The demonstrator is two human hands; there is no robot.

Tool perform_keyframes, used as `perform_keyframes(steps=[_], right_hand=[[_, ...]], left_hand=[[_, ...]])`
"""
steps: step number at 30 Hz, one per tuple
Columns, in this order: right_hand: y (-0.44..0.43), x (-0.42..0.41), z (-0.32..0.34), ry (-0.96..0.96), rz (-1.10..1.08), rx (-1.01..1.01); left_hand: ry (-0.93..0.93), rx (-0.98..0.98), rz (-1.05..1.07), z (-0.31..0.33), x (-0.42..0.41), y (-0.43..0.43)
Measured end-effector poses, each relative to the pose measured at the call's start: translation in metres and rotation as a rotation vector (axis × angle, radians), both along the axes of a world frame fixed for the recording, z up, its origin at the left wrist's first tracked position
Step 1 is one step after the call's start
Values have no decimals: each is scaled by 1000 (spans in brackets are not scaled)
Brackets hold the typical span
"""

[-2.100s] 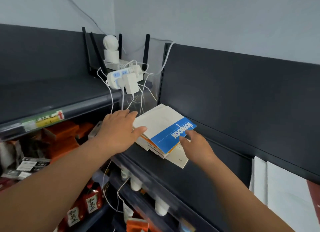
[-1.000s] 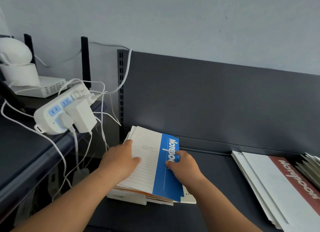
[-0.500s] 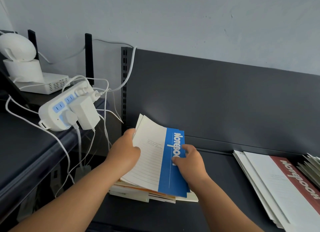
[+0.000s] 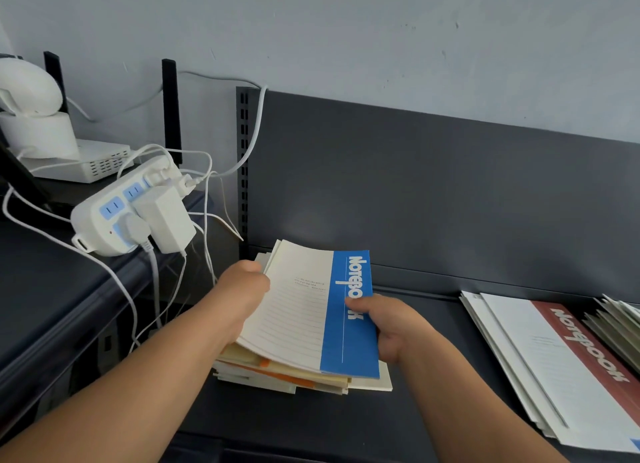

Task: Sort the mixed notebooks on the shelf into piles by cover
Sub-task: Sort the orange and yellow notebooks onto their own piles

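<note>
Notebook with blue stripe (image 4: 304, 320) — left hand (image 4: 239, 298) grips its cream edge, right hand (image 4: 393, 326) pinches the stripe.

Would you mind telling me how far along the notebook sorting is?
Started: a red-cover pile lies at the right, a second pile beside it. In hand: the left hand and right hand grip the blue notebook, partly raised off the mixed stack. Left: that stack, orange covers showing.

matt paper notebook (image 4: 311, 310), matt metal shelf (image 4: 433, 203)
</note>
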State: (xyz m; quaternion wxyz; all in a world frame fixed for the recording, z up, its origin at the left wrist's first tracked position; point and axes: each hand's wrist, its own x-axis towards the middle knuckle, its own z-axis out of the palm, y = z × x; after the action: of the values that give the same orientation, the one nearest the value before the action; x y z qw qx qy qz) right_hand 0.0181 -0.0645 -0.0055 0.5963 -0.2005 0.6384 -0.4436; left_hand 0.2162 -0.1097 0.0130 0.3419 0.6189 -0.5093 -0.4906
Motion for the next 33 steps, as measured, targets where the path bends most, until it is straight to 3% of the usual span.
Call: perform_keyframes(steps=[9,17,20,24,28,33], right_hand=[[4,3,-3,-97,2,27],[4,10,-5,-10,68,10],[4,5,-7,-58,46,-10],[4,-4,-6,-129,9,-37],[4,-11,-2,-190,18,-64],[8,-15,9,-181,42,-152]], left_hand=[[8,38,8,1,9,5],[150,137,-29,4,23,5],[164,67,47,10,27,3],[46,-47,91,18,34,0],[223,52,25,21,39,0],[450,279,-256,31,36,4]])
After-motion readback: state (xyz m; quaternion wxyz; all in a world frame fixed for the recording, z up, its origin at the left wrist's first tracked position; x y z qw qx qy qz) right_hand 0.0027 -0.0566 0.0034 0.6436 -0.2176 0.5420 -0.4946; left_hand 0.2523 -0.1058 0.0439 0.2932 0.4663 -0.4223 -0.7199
